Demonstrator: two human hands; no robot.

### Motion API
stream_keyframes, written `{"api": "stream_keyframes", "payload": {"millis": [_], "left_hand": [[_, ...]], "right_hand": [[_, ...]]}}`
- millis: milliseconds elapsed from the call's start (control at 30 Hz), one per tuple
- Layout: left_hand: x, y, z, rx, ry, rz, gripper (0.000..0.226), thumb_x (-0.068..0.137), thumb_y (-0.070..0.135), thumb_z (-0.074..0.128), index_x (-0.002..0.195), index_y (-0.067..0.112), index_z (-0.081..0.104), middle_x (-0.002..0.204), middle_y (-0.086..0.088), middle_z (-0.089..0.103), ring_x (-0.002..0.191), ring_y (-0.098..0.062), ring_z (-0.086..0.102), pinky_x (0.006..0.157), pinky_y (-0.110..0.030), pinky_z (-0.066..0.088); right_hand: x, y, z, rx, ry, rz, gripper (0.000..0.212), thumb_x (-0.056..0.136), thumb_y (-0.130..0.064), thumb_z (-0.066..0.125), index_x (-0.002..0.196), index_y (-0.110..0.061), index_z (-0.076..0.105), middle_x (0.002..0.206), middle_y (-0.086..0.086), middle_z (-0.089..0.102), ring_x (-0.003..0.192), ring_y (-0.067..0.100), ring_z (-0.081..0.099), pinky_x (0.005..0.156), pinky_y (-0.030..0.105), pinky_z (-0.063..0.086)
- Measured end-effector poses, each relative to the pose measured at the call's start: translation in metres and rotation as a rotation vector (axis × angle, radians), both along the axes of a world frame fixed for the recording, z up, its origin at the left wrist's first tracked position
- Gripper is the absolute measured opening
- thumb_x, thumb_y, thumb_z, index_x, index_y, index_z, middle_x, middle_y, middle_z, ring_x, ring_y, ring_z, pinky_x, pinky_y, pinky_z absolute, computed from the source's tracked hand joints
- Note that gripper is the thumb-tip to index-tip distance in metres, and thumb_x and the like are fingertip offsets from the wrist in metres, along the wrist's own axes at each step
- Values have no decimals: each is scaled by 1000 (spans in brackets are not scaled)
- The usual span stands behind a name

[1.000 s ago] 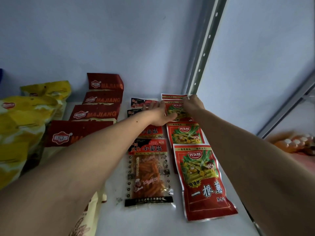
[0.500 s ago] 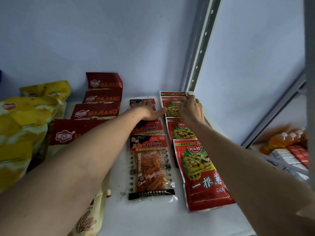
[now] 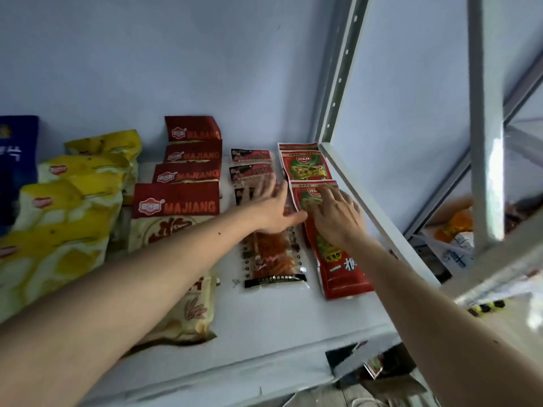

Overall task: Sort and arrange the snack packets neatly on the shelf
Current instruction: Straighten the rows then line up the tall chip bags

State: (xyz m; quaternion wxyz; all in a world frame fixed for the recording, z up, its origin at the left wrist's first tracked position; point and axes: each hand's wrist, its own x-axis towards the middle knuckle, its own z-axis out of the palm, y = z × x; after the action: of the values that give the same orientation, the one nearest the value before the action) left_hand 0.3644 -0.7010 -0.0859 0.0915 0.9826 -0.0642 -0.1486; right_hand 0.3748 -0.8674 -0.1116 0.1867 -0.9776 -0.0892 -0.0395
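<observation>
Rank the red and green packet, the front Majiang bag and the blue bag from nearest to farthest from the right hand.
1. Red and green packet: directly under the right hand.
2. Front Majiang bag: to its left, past the middle row.
3. Blue bag: far left edge.

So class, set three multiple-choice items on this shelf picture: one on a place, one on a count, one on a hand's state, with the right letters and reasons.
1. Where does the right hand rest?
A. on a red-and-green packet
B. on a yellow bag
C. on the shelf post

2. How many red MAJIANG bags show their label in the row?
A. two
B. four
C. six

3. How are the left hand fingers?
A. curled round a bottle
B. clenched in a fist
C. held straight over the clear packets

Key: 1 A, fingers lie flat on it; 2 B, four labels run front to back; 3 C, fingers extended, gripping nothing.
</observation>
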Motion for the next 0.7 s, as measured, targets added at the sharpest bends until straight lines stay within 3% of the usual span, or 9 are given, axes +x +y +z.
{"api": "stream_keyframes", "payload": {"millis": [267,467,700], "left_hand": [[-87,4,-34,112,101,-137,91,89,73,27,151,26,-21,152,-3,-38,141,-28,-33,116,-53,-15],[-97,1,-42,105,73,-102,88,89,74,21,150,29,-23,151,0,-40,141,-26,-35,115,-53,-16],[-107,2,-34,108,4,-82,89,86,77,15,151,26,-20,155,0,-33,143,-23,-30,116,-53,-14]], "right_hand": [[-83,-21,-29,-197,53,-121,60,99,-58,21,153,-34,16,164,2,4,149,38,2,118,55,9],[-81,-15,-32,-125,75,-129,58,99,-56,21,153,-35,16,164,1,8,148,40,9,117,55,17],[-86,-16,-18,-145,68,-116,59,99,-55,22,152,-29,18,163,7,10,147,41,9,116,57,17]]}}
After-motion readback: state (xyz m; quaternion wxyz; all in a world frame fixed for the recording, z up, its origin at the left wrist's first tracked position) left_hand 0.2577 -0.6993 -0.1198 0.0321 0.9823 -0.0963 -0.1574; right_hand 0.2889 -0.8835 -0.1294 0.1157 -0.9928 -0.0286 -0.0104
